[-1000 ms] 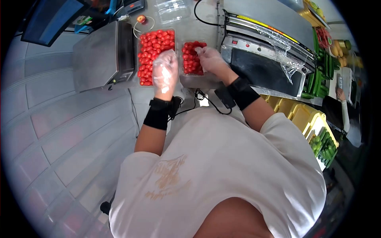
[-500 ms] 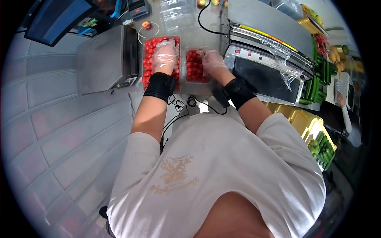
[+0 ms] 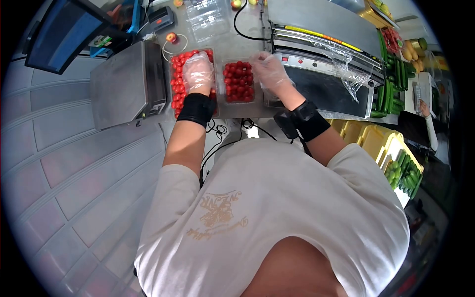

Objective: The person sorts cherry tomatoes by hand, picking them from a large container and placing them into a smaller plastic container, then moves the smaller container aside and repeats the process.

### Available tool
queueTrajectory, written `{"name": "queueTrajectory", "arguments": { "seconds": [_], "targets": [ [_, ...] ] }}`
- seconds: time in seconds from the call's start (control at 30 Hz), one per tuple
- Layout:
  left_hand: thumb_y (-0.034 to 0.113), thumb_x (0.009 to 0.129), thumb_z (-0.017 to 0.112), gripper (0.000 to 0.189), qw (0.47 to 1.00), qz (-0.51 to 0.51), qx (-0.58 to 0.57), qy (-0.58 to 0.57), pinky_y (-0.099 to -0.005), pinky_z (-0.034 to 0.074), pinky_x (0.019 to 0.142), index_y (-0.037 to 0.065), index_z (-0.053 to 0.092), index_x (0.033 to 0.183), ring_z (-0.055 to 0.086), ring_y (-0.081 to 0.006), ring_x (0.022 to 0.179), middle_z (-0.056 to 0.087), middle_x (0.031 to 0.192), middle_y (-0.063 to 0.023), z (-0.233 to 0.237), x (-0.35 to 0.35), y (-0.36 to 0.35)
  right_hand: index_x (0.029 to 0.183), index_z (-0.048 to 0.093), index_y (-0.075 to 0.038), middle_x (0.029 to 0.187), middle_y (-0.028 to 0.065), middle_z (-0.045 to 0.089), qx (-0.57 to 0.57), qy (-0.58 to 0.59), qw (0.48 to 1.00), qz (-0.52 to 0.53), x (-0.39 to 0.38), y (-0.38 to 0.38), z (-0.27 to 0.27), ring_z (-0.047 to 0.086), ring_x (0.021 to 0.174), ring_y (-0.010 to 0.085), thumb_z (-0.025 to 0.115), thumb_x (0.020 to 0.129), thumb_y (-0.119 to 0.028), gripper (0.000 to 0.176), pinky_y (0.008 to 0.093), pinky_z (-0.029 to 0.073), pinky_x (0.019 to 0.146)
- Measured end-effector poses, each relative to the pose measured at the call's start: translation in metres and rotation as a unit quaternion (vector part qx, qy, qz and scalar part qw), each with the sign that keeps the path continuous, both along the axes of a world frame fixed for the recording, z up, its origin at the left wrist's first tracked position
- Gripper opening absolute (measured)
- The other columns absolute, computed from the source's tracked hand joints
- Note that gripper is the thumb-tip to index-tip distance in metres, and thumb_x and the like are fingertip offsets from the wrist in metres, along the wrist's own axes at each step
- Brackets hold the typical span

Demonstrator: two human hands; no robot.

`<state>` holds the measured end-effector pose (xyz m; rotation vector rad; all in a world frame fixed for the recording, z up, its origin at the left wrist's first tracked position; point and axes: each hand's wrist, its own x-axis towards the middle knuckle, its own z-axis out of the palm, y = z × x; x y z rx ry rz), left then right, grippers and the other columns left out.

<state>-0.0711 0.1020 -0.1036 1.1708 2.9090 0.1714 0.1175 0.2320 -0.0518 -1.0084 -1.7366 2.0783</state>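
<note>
My left hand (image 3: 199,73), in a clear plastic glove, is down on the cherry tomatoes in the larger clear tray (image 3: 178,80); its fingertips and anything between them are hidden. A smaller clear tray of red cherry tomatoes (image 3: 239,81) stands just to the right of it. My right hand (image 3: 269,72), also gloved, is beside the upper right edge of the smaller tray. Its fingers are bent together near the thumb, and whether something small is between them is too unclear to tell.
A grey metal box (image 3: 123,84) stands left of the trays, below a monitor (image 3: 64,34). The wrapping machine (image 3: 324,86) is on the right, with cucumbers (image 3: 393,89) beyond it. Empty clear trays (image 3: 208,20) and an apple (image 3: 171,37) lie behind. A co-worker's arm (image 3: 427,121) shows far right.
My right hand has moved off the smaller tray to its right side. My left hand stays over the larger tray. The whole view has shifted slightly.
</note>
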Motion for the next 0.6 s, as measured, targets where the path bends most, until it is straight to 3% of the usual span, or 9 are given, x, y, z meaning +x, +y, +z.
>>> {"name": "queueTrajectory", "arguments": {
  "seconds": [0.07, 0.13, 0.17, 0.23, 0.33, 0.47, 0.53, 0.6],
  "targets": [
    [0.02, 0.085, 0.058, 0.018, 1.0, -0.011, 0.01, 0.014, -0.0488, 0.052, 0.078, 0.005, 0.066, 0.091, 0.066, -0.0388, 0.085, 0.068, 0.088, -0.0192, -0.003, 0.0, -0.006, 0.087, 0.062, -0.003, 0.064, 0.0007, 0.058, 0.001, 0.009, 1.0, -0.003, 0.002, 0.003, -0.001, 0.055, 0.051, 0.0104, 0.06, 0.09, -0.02, 0.017, 0.027, 0.045, 0.049],
    [0.012, 0.083, 0.056, 0.014, 0.99, -0.076, 0.12, 0.025, -0.0454, 0.053, 0.072, 0.002, 0.064, 0.088, 0.065, -0.038, 0.083, 0.066, 0.088, -0.0205, 0.006, 0.006, -0.016, 0.087, 0.061, -0.003, 0.064, 0.0011, 0.057, 0.001, 0.016, 1.0, -0.004, 0.004, 0.005, -0.001, 0.056, 0.051, 0.0105, 0.061, 0.09, -0.019, 0.017, 0.0266, 0.046, 0.048],
    [0.012, 0.083, 0.056, 0.014, 0.99, -0.075, 0.12, 0.024, -0.0454, 0.053, 0.072, 0.002, 0.064, 0.088, 0.065, -0.038, 0.083, 0.066, 0.088, -0.0205, 0.01, 0.009, -0.019, 0.091, 0.061, -0.004, 0.068, 0.0001, 0.058, -0.018, 0.013, 1.0, 0.004, 0.005, 0.006, -0.001, 0.055, 0.055, 0.0087, 0.061, 0.091, -0.016, 0.012, 0.0242, 0.045, 0.05],
    [0.012, 0.084, 0.06, 0.014, 0.978, -0.063, 0.2, -0.016, -0.0473, 0.052, 0.078, 0.001, 0.066, 0.091, 0.065, -0.0388, 0.085, 0.067, 0.089, -0.02, 0.018, 0.012, -0.021, 0.096, 0.06, -0.005, 0.072, -0.0009, 0.058, -0.038, 0.009, 0.999, 0.013, 0.006, 0.007, 0.0, 0.055, 0.059, 0.0069, 0.062, 0.092, -0.013, 0.01, 0.0218, 0.044, 0.052],
    [0.01, 0.084, 0.057, 0.012, 0.968, -0.067, 0.24, 0.031, -0.0468, 0.051, 0.074, 0.001, 0.063, 0.089, 0.064, -0.0392, 0.084, 0.066, 0.09, -0.0195, 0.022, 0.011, -0.025, 0.098, 0.06, -0.005, 0.073, -0.0003, 0.059, -0.059, 0.0, 0.998, 0.013, 0.006, 0.007, -0.002, 0.055, 0.058, 0.0072, 0.062, 0.092, -0.014, 0.011, 0.0223, 0.045, 0.051],
    [0.012, 0.086, 0.057, 0.014, 0.957, -0.036, 0.286, 0.01, -0.0471, 0.051, 0.074, 0.0, 0.064, 0.089, 0.064, -0.0391, 0.083, 0.066, 0.09, -0.0197, 0.043, 0.016, -0.025, 0.097, 0.06, -0.005, 0.075, -0.0001, 0.059, -0.058, 0.02, 0.998, 0.002, 0.006, 0.005, -0.003, 0.055, 0.06, 0.0074, 0.063, 0.092, -0.015, 0.011, 0.0217, 0.045, 0.053],
    [0.014, 0.089, 0.058, 0.018, 0.943, 0.03, 0.332, 0.001, -0.0445, 0.052, 0.076, 0.0, 0.067, 0.096, 0.065, -0.0401, 0.086, 0.068, 0.095, -0.0218, 0.059, 0.021, -0.026, 0.097, 0.061, -0.005, 0.076, -0.0001, 0.06, -0.052, 0.021, 0.998, -0.005, 0.005, 0.006, 0.005, 0.056, 0.061, 0.0075, 0.063, 0.092, -0.016, 0.012, 0.0215, 0.045, 0.053],
    [0.011, 0.089, 0.058, 0.016, 0.944, 0.026, 0.326, 0.049, -0.0407, 0.052, 0.073, -0.001, 0.067, 0.094, 0.066, -0.0368, 0.079, 0.068, 0.089, -0.0209, 0.072, 0.026, -0.029, 0.097, 0.062, -0.006, 0.078, -0.0007, 0.06, -0.046, 0.009, 0.999, -0.011, 0.006, 0.01, 0.014, 0.056, 0.066, 0.0075, 0.064, 0.092, -0.018, 0.013, 0.0217, 0.046, 0.056]
  ]
}}
